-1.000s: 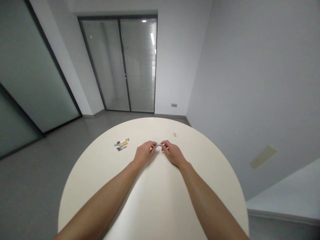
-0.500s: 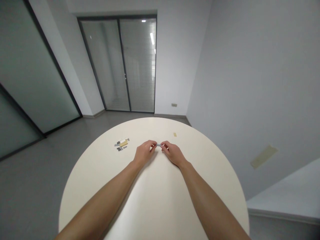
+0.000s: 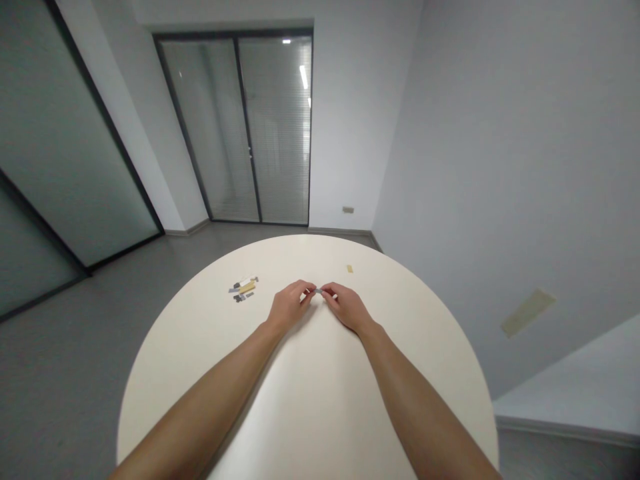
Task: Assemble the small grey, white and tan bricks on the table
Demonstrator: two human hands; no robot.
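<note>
Grey, and hardly wider than the gap it bridges, a small piece sits between the fingertips of the left hand and the right hand. Thumb and fingers of the left hand pinch one end; those of the right hand pinch the other. Both hands are just above the round table or resting on it, I cannot tell which.

As far as the view shows, the handling seems to be at an early stage: only this piece is in the fingers, while a group of pieces lies loose, left of the left fingertips and apart from them. Whether the held piece is one part or several already joined is too small to make out, and nothing finished is visible near the fingers.

Counting, I find two hands, one held piece and one loose group. Within the group I make out one yellow piece, one white piece beyond it, and several grey and dark bits around them; they overlap and blur, so their exact number is uncertain. Beyond the right fingertips, slightly to their right, one yellowish patch lies on the tabletop, perhaps tape. Two similar patches show on the walls: one small patch far past the fingers, one larger patch well to their right.
</note>
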